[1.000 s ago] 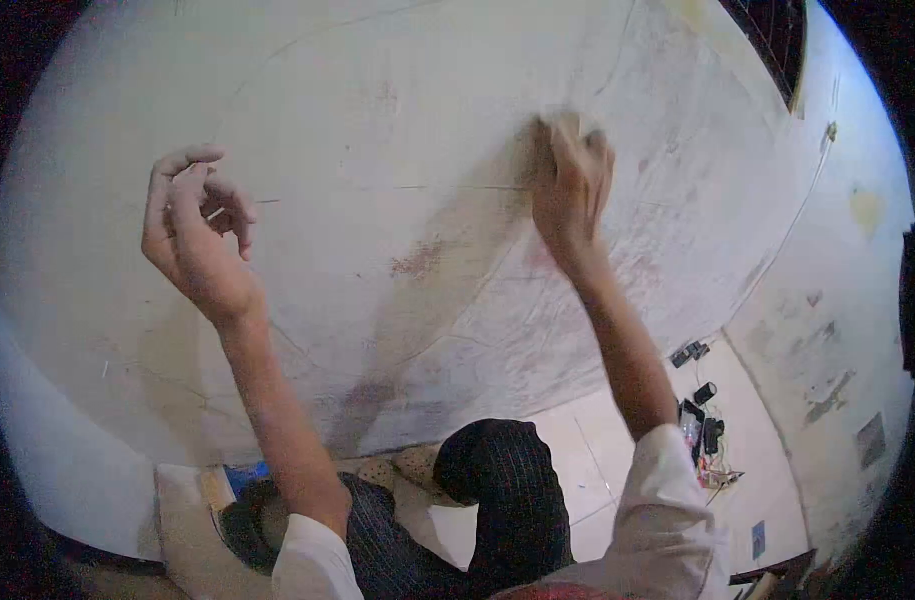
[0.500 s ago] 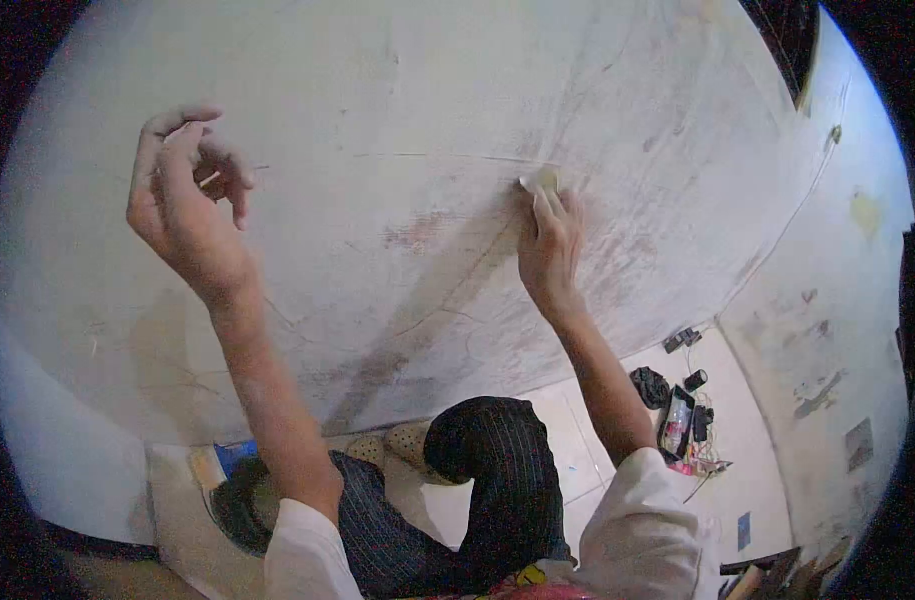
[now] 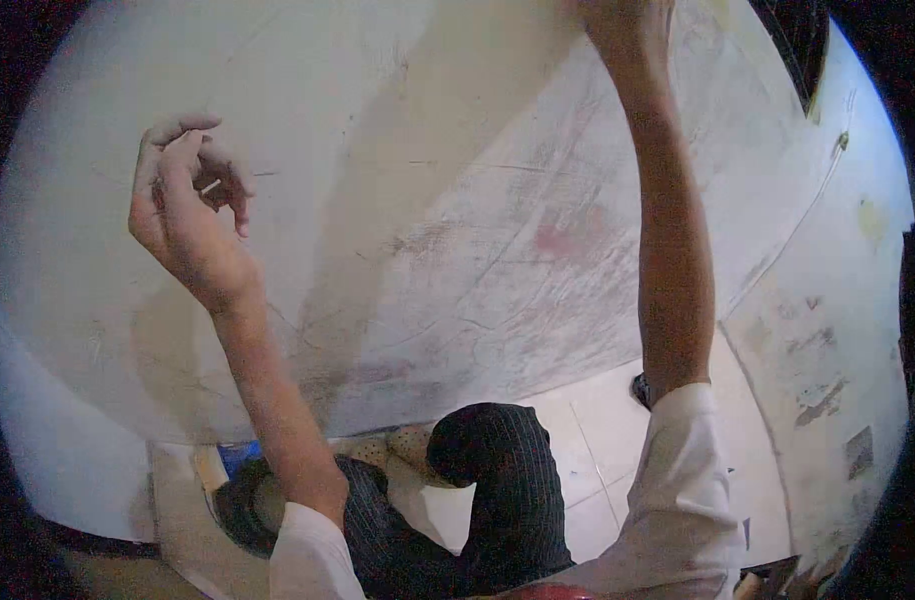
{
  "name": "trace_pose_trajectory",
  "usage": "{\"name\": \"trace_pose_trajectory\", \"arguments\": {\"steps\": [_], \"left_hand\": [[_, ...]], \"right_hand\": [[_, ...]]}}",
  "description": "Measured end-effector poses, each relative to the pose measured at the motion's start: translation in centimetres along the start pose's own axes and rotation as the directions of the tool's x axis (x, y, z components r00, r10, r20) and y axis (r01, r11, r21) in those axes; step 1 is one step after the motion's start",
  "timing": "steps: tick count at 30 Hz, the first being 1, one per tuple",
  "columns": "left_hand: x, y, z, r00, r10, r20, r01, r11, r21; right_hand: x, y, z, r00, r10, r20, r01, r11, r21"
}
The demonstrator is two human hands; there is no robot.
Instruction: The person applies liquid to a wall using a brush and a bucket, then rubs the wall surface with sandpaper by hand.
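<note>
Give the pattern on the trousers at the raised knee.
The trousers are dark with thin pale pinstripes, clearest in the head view.

No legible text, label, brand, number or sign, wall (image 3: 457, 200) bearing only reddish smears, scratches and faint lines, none forming letters, dark patches on side wall (image 3: 827, 330) too blurred to read as characters.

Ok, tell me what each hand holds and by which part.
Cannot be told. The left hand curls by a thin pale sliver, pinched or just a wall mark; the right hand is cropped at the top.
</note>
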State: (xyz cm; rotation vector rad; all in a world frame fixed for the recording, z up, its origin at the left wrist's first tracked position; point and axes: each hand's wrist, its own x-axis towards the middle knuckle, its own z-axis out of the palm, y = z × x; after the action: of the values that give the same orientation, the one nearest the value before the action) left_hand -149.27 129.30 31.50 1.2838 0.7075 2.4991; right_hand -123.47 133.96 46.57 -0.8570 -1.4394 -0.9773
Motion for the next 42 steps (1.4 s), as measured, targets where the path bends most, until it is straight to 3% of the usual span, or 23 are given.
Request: {"name": "trace_pose_trajectory", "arguments": {"steps": [1, 4, 5, 6, 8, 9, 13, 17, 18, 19, 20, 21, 22, 24, 25, 27, 28, 30, 31, 34, 37, 41, 42], "left_hand": [[0.0, 0.1, 0.0, 1.0, 0.004, 0.0, -0.004, 0.999, -0.038], [0.0, 0.5, -0.2, 0.999, 0.025, 0.025, -0.025, 1.0, -0.002], [-0.1, 0.7, -0.3, 0.999, 0.025, 0.021, -0.025, 1.0, -0.005], [-0.2, 1.0, -0.3, 0.999, 0.037, 0.009, -0.037, 0.999, 0.005], [-0.2, 1.1, -0.5, 0.999, 0.05, -0.002, -0.05, 0.999, 0.014], [-0.2, 1.1, -0.7, 0.999, 0.047, 0.006, -0.047, 0.999, -0.007], [-0.1, 1.8, -0.9, 1.0, -0.024, -0.013, 0.023, 0.999, -0.037], [0.1, 1.4, -1.4, 1.0, 0.017, -0.01, -0.017, 1.0, -0.013], [0.3, 1.1, -1.5, 1.0, 0.021, -0.012, -0.021, 1.0, -0.019], [0.4, 0.9, -1.4, 1.0, 0.025, -0.015, -0.025, 0.999, -0.025], [0.3, 0.9, -1.3, 1.0, 0.019, -0.01, -0.019, 1.0, -0.022], [0.3, 1.0, -1.1, 1.0, 0.009, -0.025, -0.01, 1.0, -0.019], [0.3, 1.0, -0.9, 0.999, 0.001, -0.04, -0.002, 1.0, -0.017], [0.1, 1.0, -0.9, 0.998, -0.009, -0.065, 0.009, 1.0, 0.009], [0.0, 1.0, -0.9, 0.999, 0.019, -0.037, -0.017, 0.998, 0.053], [0.0, 1.1, -0.8, 0.998, 0.055, -0.008, -0.054, 0.994, 0.092], [0.0, 1.2, -0.7, 0.999, 0.052, -0.012, -0.051, 0.997, 0.055], [-0.3, 1.3, -0.8, 0.999, 0.043, -0.016, -0.043, 0.999, 0.023], [-0.3, 1.4, -0.8, 0.999, 0.05, -0.003, -0.05, 0.998, 0.029], [-0.3, 1.4, -0.6, 0.999, 0.048, 0.007, -0.048, 0.999, 0.025], [-0.3, 1.3, -0.4, 0.999, 0.032, 0.007, -0.033, 0.999, 0.028], [-0.4, 1.5, -0.3, 0.999, 0.035, -0.007, -0.035, 0.998, 0.044], [-0.4, 1.2, -0.3, 0.999, 0.033, -0.004, -0.033, 0.998, 0.046]], "right_hand": [[-1.1, 0.2, 0.0, 0.997, 0.035, 0.071, -0.028, 0.995, -0.094], [-9.0, 1.1, 0.3, 0.992, -0.121, -0.033, 0.117, 0.986, -0.116], [-12.1, 1.0, 0.0, 0.998, 0.014, 0.066, -0.003, 0.987, -0.16], [-14.9, 0.4, -1.1, 0.989, -0.018, 0.144, 0.011, 0.999, 0.046], [-21.6, -0.4, -1.8, 0.983, 0.041, 0.181, -0.026, 0.996, -0.085], [-23.3, -1.1, -2.0, 0.977, 0.075, 0.199, -0.068, 0.997, -0.043], [-22.5, -1.7, -2.0, 0.983, 0.102, 0.155, -0.091, 0.993, -0.075], [-13.8, -0.1, -0.8, 0.997, 0.029, 0.067, -0.018, 0.987, -0.161], [-11.4, 1.3, 0.2, 0.999, -0.049, 0.012, 0.05, 0.983, -0.175], [-9.3, 3.9, 2.6, 0.862, -0.403, -0.307, 0.313, 0.9, -0.302], [-6.6, 3.2, 1.1, 0.983, -0.158, -0.091, 0.139, 0.973, -0.182], [-3.9, 2.8, 0.9, 0.997, -0.018, -0.078, 0.0, 0.976, -0.22], [-2.5, 2.2, 0.3, 0.997, -0.014, -0.077, -0.003, 0.975, -0.221], [-1.2, 1.3, -0.5, 0.999, 0.045, -0.007, -0.045, 0.999, 0.021], [-2.1, 0.7, -0.8, 0.985, 0.165, 0.06, -0.162, 0.986, -0.043], [-6.4, 3.2, 0.3, 0.998, 0.008, 0.067, 0.0, 0.992, -0.129], [-9.4, 1.9, -0.2, 1.0, -0.024, -0.01, 0.022, 0.989, -0.149], [-15.8, 1.4, -1.8, 0.982, 0.07, 0.175, -0.055, 0.994, -0.091], [-19.7, 1.6, -1.7, 0.996, 0.013, 0.087, -0.008, 0.998, -0.06], [-26.3, 0.4, -2.1, 0.977, 0.094, 0.189, -0.082, 0.994, -0.074], [-23.8, -1.0, -3.2, 0.975, 0.117, 0.189, -0.107, 0.992, -0.064], [-16.0, 0.5, -1.7, 0.995, -0.036, 0.091, 0.048, 0.99, -0.134], [-13.8, 2.2, 0.3, 0.983, -0.16, -0.094, 0.14, 0.971, -0.192]]}}
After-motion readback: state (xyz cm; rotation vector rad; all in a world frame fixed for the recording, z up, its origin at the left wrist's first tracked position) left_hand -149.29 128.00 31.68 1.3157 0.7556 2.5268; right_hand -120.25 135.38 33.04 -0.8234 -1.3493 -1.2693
